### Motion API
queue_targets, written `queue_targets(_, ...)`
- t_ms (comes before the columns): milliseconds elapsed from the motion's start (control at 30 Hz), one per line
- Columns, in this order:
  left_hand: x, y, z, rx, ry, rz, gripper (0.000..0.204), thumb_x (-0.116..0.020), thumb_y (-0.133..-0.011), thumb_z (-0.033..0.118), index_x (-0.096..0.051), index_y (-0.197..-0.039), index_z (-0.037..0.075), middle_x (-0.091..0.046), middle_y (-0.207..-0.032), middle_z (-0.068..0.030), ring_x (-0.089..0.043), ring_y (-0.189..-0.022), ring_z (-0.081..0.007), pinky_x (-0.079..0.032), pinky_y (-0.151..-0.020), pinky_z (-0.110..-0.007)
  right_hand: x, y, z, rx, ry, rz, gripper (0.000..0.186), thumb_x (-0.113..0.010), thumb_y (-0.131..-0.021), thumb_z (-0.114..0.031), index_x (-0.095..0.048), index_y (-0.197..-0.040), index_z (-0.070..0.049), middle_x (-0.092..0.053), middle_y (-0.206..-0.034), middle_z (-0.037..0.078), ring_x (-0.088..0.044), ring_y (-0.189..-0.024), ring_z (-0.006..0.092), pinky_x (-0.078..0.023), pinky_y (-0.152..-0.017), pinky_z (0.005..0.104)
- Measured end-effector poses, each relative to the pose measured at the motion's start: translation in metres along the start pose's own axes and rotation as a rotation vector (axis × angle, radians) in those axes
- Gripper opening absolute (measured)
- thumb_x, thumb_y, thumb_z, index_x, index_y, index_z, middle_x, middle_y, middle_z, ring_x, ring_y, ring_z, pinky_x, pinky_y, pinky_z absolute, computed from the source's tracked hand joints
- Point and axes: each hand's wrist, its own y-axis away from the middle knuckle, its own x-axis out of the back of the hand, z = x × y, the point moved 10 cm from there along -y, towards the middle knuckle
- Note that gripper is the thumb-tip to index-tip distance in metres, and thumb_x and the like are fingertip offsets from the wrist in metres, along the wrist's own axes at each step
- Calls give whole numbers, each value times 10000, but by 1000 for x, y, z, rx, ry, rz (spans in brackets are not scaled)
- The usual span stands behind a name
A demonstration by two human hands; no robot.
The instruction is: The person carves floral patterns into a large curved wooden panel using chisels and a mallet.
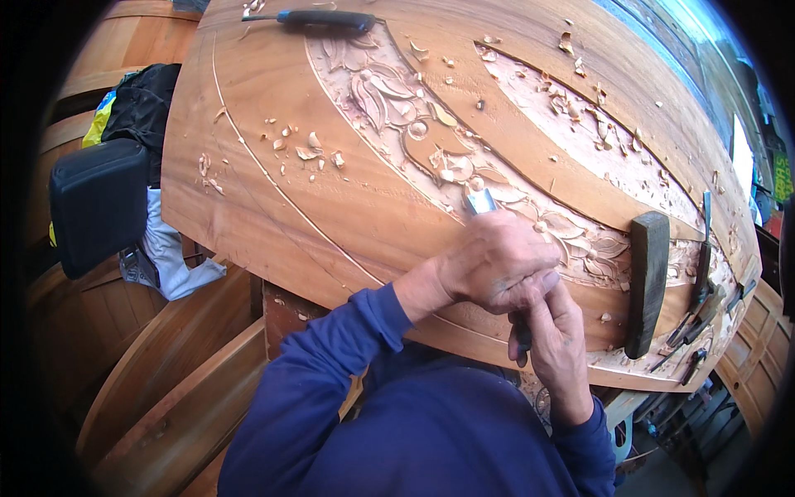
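Note:
Both of my hands are closed around one carving gouge. Its shiny, wide blade (480, 201) touches the carved floral band (439, 153) in a large wooden panel (281, 190). My left hand (501, 261) wraps the tool close behind the blade and hides its shank. Behind it, my right hand (556, 340) grips the dark handle (521, 335), whose end shows below the fingers. Leaves and petals stand out in relief along the band, with curled shavings (309, 147) lying on the wood around it.
A dark wooden block-like mallet (647, 286) lies to my right, beside several carving tools (704, 315). Another dark-handled tool (327, 20) rests at the far edge. Beyond the panel's left edge stand a black padded seat (98, 203) and curved wooden pieces (166, 364).

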Motion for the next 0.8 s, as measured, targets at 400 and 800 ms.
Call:
queue_targets(400, 17, 10, -13, -34, 285, -190, 326, -509, -876, 403, -648, -834, 111, -506, -600, -80, -560, -556, -315, -460, -571, -434, -70, 13, 1, -179, -247, -11, 284, -385, -1162, -223, -370, -1423, -112, -584, -965, 122, -647, -593, 174, -487, -483, 241)
queue_targets(800, 101, 8, 18, -347, 49, -37, 770, -390, -1037, 704, -773, -1056, 37, -535, -611, -12, -413, -479, -189, -315, -505, -370, -104, -5, -14, 213, -296, -187, 395, -513, -1097, -98, -387, -1465, -30, -607, -1137, 177, -716, -879, 246, -586, -754, 348)
